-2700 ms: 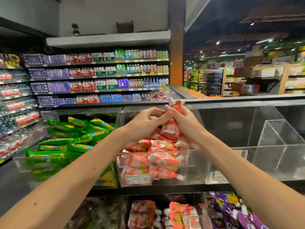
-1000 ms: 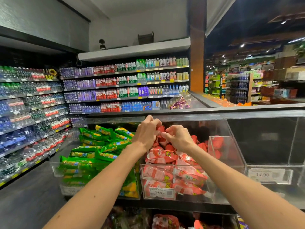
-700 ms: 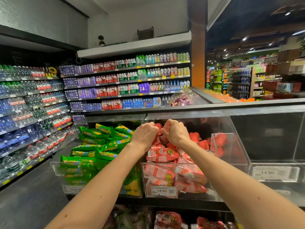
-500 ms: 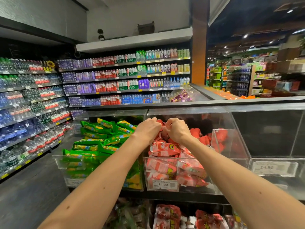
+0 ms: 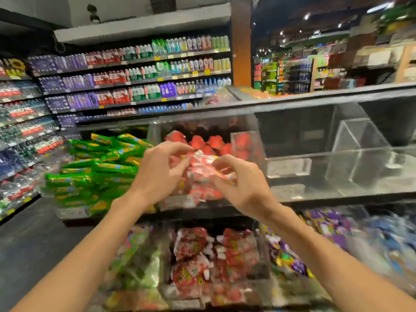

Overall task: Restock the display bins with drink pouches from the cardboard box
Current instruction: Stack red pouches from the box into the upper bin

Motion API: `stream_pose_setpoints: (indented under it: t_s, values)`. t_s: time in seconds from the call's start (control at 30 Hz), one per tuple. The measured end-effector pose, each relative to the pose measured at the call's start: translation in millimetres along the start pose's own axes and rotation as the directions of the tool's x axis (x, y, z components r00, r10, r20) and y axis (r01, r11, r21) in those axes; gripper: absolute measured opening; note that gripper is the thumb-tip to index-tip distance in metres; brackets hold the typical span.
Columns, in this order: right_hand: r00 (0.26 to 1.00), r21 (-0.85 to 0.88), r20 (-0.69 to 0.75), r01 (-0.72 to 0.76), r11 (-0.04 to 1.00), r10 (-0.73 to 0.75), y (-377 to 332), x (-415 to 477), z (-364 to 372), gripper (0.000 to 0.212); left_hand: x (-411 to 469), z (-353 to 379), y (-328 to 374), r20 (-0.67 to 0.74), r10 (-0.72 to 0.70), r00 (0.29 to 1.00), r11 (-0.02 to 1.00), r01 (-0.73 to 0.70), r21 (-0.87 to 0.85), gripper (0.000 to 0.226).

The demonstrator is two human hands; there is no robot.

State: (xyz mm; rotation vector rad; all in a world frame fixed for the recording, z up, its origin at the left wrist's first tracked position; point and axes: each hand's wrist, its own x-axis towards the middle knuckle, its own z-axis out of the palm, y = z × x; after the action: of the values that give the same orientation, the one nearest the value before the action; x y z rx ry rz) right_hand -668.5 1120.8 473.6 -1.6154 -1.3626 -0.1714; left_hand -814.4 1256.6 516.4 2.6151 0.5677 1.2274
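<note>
Grip: left hand [image 5: 157, 174] + right hand [image 5: 245, 188] | red pouch [image 5: 203, 165] pinched between them

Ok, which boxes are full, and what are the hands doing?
Crinkly red-and-white drink pouch: held between both hands.
Left hand: fingers pinching it.
Right hand: fingers curled round it.
Clear plastic middle bin: heaped with red pouches.
Clear plastic left bin: heaped, green pouches.
Clear plastic right bin: no pouches.
</note>
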Motion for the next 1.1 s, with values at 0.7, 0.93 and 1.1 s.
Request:
stream_pose_setpoints:
  t_s: [0.7, 0.93, 1.1]
  values:
    - [0.275, -0.17, -0.65, -0.961, 0.217, 0.709, 201.1, -543.2, -448.3, 0.054, -202.5, 496.4, 581.8, 0.393, 0.727, 0.563, 0.585, -0.208, -0.784, 0.043]
    - [-0.065, 0.134, -0.628, -0.991, 0.025, 0.776, 292.2, -602.9, -558.1, 0.05, -213.0, 628.9, 741.1, 0.545, 0.788, 0.287, 0.591, -0.106, -0.799, 0.028]
    - [-0.266, 0.43, -0.501, -0.902, -0.03, 0.823, 373.4, -621.7, -611.8, 0.038, -227.2, 742.9, 789.7, 0.73, 0.667, 0.147, 0.739, -0.005, -0.674, 0.028]
